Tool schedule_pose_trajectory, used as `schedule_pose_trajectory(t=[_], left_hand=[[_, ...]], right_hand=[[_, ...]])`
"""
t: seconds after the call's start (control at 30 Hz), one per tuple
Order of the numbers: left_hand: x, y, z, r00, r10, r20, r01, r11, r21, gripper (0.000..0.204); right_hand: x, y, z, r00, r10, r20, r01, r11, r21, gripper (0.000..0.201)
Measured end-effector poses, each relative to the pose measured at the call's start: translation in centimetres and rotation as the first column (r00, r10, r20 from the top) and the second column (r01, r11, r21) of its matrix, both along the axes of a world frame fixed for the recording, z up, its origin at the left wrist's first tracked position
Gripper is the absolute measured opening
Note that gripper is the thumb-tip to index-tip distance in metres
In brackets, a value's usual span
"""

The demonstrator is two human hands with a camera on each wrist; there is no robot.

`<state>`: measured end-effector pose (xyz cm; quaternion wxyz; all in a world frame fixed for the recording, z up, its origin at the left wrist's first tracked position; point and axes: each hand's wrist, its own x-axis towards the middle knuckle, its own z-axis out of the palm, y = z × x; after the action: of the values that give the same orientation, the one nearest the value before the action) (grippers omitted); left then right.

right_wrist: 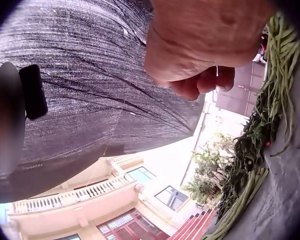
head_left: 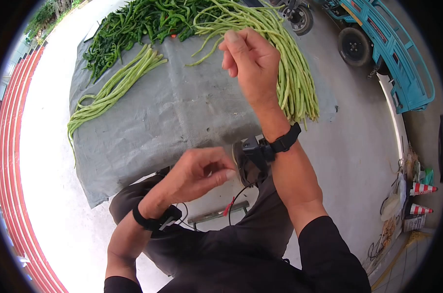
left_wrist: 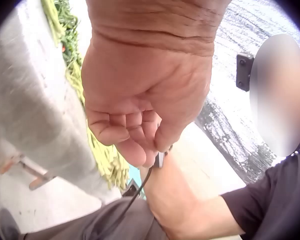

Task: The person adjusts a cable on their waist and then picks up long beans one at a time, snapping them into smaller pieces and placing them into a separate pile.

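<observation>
My right hand (head_left: pixel 254 66) is raised over the cloth, overlapping the left side of a large pile of long green beans (head_left: pixel 292 73). Its fingers are curled, the thumb along them, and nothing shows in its grasp; in the right wrist view the fingertips of this hand (right_wrist: pixel 205 50) bend under the palm. Lower, above my lap, my left hand (head_left: pixel 197 171) has bent fingers with the thumb tip close to the forefinger. In the left wrist view the left hand's (left_wrist: pixel 145 95) fingers curl inward, with no held item visible. A smaller bundle of long beans (head_left: pixel 116 83) lies at left.
A grey cloth (head_left: pixel 153 107) covers the low surface ahead. Green peppers (head_left: pixel 148 22) are heaped at its far side. A blue cargo tricycle (head_left: pixel 402 53) stands at far right, red steps (head_left: pixel 19 132) at left. Below my hands is a small metal-framed stool (head_left: pixel 216 215).
</observation>
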<state>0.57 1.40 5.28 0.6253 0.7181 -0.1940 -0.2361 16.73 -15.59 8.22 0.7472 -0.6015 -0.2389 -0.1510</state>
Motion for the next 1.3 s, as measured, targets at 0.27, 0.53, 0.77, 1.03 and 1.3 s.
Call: schedule_pose_trajectory(t=[0.27, 0.53, 0.77, 1.03, 1.3], left_hand=[[4.8, 0.5, 0.9, 0.955, 0.294, 0.041, -0.287, 0.949, -0.132, 0.015], [5.1, 1.9, -0.9, 0.917, 0.399, 0.028, -0.386, 0.901, -0.199, 0.015], [5.8, 3.8, -1.0, 0.876, 0.477, 0.074, -0.457, 0.869, -0.192, 0.013], [6.3, 5.8, -1.2, 0.813, 0.574, 0.094, -0.544, 0.808, -0.228, 0.011], [6.4, 5.4, -1.2, 0.820, 0.487, 0.300, -0.526, 0.848, 0.063, 0.011]], right_hand=[[0.1, 0.0, -1.6, 0.996, -0.077, -0.040, 0.072, 0.992, -0.100, 0.032], [0.0, 1.2, -2.3, 0.994, -0.103, 0.027, 0.106, 0.980, -0.168, 0.031], [0.1, 1.8, -2.4, 0.988, -0.135, 0.072, 0.149, 0.958, -0.246, 0.030], [0.0, 2.6, -2.7, 0.991, -0.133, 0.035, 0.137, 0.975, -0.176, 0.030], [-0.9, 2.9, -3.1, 0.995, -0.101, 0.004, 0.098, 0.956, -0.277, 0.025]])
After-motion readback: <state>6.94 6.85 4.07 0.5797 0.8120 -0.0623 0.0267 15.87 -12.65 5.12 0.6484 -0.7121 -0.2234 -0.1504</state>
